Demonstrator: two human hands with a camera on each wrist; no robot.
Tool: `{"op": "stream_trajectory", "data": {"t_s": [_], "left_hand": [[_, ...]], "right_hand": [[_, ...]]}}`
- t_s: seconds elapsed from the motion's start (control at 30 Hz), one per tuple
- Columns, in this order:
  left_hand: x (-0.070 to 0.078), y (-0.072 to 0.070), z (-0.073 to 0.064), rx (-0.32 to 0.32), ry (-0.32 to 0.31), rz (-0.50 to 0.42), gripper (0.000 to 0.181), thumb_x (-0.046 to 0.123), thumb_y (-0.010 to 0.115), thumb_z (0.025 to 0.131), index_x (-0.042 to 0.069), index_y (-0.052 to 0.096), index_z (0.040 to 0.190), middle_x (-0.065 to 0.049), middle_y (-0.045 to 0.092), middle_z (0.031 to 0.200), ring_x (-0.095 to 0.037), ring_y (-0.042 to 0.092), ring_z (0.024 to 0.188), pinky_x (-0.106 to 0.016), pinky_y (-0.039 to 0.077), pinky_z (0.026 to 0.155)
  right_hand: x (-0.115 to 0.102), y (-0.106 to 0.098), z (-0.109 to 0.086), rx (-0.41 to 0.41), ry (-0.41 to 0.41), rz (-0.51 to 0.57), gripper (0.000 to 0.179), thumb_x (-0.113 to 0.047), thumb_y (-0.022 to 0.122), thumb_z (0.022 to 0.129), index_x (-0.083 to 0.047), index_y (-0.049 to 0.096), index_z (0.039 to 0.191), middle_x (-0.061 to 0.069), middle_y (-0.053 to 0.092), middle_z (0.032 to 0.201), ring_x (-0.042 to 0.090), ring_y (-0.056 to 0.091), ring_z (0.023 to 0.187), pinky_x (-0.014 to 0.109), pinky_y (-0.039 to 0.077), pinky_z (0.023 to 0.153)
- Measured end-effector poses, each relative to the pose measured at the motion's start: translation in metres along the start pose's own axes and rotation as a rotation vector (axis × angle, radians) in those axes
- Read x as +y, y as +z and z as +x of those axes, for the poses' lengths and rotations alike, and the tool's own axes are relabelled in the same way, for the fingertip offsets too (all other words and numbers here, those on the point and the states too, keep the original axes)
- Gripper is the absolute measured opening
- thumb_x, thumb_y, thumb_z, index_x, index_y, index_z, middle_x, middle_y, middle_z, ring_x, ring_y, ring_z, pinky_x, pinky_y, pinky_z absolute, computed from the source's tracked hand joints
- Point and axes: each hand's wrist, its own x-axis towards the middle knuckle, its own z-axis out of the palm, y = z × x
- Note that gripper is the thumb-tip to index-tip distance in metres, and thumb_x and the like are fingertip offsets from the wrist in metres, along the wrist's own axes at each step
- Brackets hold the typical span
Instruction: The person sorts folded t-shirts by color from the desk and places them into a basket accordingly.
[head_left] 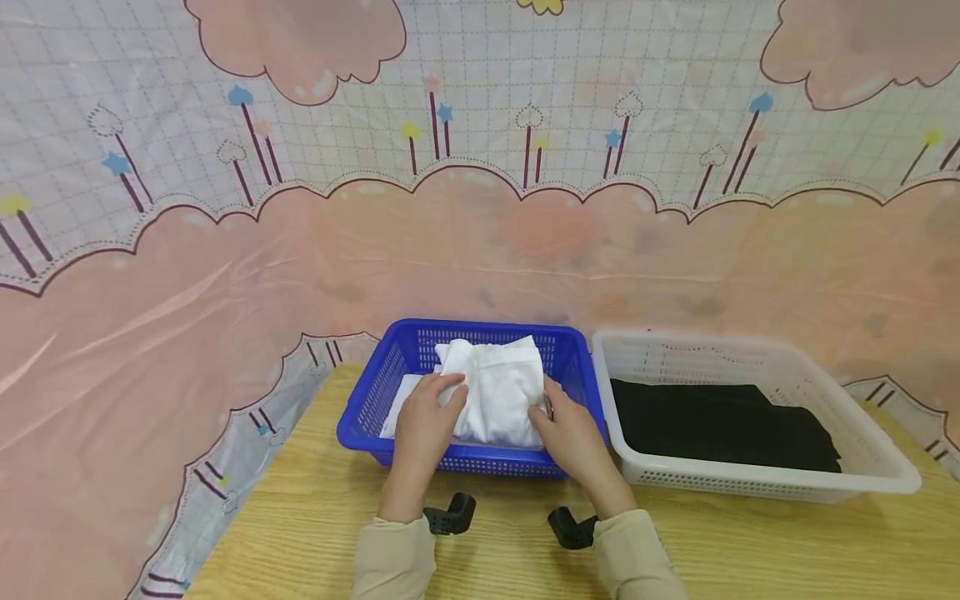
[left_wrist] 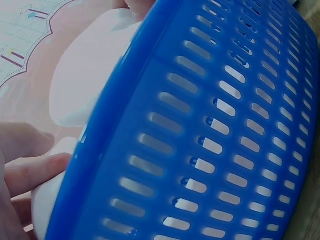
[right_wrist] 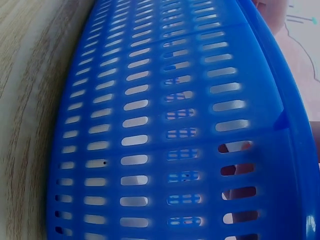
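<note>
A folded white cloth (head_left: 506,392) is in the blue basket (head_left: 487,325), standing partly raised above another white cloth (head_left: 401,404). My left hand (head_left: 426,417) grips its left side, thumb and forefinger bent over the fabric. At the right edge my right hand (head_left: 564,423) pinches it, the thumb in front and the fingers behind. In the left wrist view, the pale fabric (left_wrist: 90,75) and the left fingers (left_wrist: 37,172) show past the basket rim. The basket's perforated wall (right_wrist: 195,117) hides most of the right hand in the right wrist view.
To the right stands a white basket (head_left: 750,475) with folded black cloth (head_left: 690,425) in it. Both baskets are on a wooden table (head_left: 300,517), against a patterned curtain (head_left: 465,242). Black wrist mounts (head_left: 452,515) project inward from both forearms.
</note>
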Motion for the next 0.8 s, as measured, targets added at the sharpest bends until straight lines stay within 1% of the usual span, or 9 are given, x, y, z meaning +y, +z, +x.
{"op": "stream_trajectory", "data": {"t_s": [0.07,0.17,0.37,0.4,0.5,0.6,0.63,0.73,0.8], "left_hand": [[0.000,0.000,0.000,0.015,-0.001,-0.008,0.028,0.033,0.056,0.086,0.017,0.066,0.107,-0.001,0.058,0.111,-0.024,0.052,0.106,-0.042,0.040,0.087],[0.001,0.001,-0.001,0.036,-0.008,-0.017,0.029,0.034,0.056,0.086,0.017,0.066,0.107,-0.002,0.058,0.110,-0.024,0.052,0.105,-0.041,0.040,0.087],[0.001,0.001,-0.003,0.051,-0.017,-0.023,0.031,0.034,0.056,0.086,0.015,0.065,0.109,-0.005,0.057,0.112,-0.026,0.052,0.106,-0.042,0.040,0.087],[0.001,0.001,-0.003,0.050,-0.020,-0.024,0.032,0.034,0.056,0.086,0.015,0.064,0.110,-0.005,0.057,0.113,-0.026,0.051,0.106,-0.043,0.040,0.087],[0.001,0.001,-0.005,0.047,-0.028,-0.026,0.033,0.035,0.055,0.086,0.015,0.064,0.111,-0.007,0.055,0.115,-0.027,0.050,0.108,-0.044,0.039,0.089],[0.000,0.001,-0.007,0.054,-0.021,-0.027,0.030,0.030,0.052,0.088,0.015,0.064,0.111,-0.008,0.054,0.117,-0.028,0.049,0.110,-0.044,0.038,0.089],[0.000,0.001,-0.007,0.062,-0.009,-0.023,0.028,0.026,0.051,0.088,0.014,0.064,0.111,-0.008,0.054,0.117,-0.028,0.049,0.110,-0.044,0.039,0.089],[0.000,0.002,-0.009,0.086,0.012,-0.013,0.028,0.014,0.047,0.088,0.015,0.064,0.110,-0.007,0.055,0.116,-0.027,0.050,0.110,-0.043,0.040,0.087],[0.000,0.002,-0.010,0.101,0.016,-0.015,0.031,0.011,0.046,0.087,0.015,0.064,0.110,-0.006,0.055,0.116,-0.026,0.050,0.109,-0.043,0.040,0.086]], "right_hand": [[0.000,0.000,0.000,-0.002,0.017,0.038,0.058,-0.027,0.050,0.090,-0.024,0.024,0.141,0.010,0.050,0.123,0.017,0.060,0.077,0.036,0.048,0.069],[0.000,-0.001,-0.001,0.010,0.014,0.084,0.062,-0.026,0.051,0.089,-0.033,0.019,0.141,0.011,0.047,0.126,0.020,0.059,0.086,0.033,0.048,0.062],[0.002,-0.006,-0.004,0.002,-0.036,0.144,0.063,-0.035,0.050,0.090,-0.054,0.009,0.134,0.002,0.040,0.134,0.023,0.055,0.102,0.037,0.048,0.070],[0.002,-0.007,-0.005,-0.007,-0.044,0.156,0.061,-0.037,0.050,0.090,-0.055,0.011,0.133,-0.001,0.040,0.133,0.023,0.056,0.097,0.038,0.047,0.069],[0.003,-0.008,-0.006,-0.029,-0.098,0.137,0.047,-0.042,0.047,0.090,-0.052,0.027,0.131,-0.005,0.039,0.134,0.021,0.052,0.104,0.042,0.045,0.078],[0.004,-0.008,-0.008,-0.051,-0.141,0.106,0.035,-0.044,0.046,0.090,-0.045,0.045,0.125,-0.005,0.039,0.135,0.022,0.043,0.116,0.049,0.037,0.089],[0.004,-0.008,-0.008,-0.054,-0.152,0.089,0.033,-0.043,0.046,0.090,-0.043,0.049,0.123,-0.004,0.039,0.135,0.021,0.036,0.123,0.050,0.033,0.094],[0.005,-0.008,-0.010,-0.055,-0.155,0.062,0.032,-0.041,0.047,0.090,-0.037,0.054,0.121,-0.003,0.042,0.133,0.020,0.030,0.127,0.051,0.030,0.096],[0.006,-0.007,-0.010,-0.048,-0.155,0.045,0.032,-0.040,0.048,0.090,-0.035,0.054,0.121,-0.004,0.046,0.131,0.020,0.029,0.128,0.049,0.032,0.095]]}}
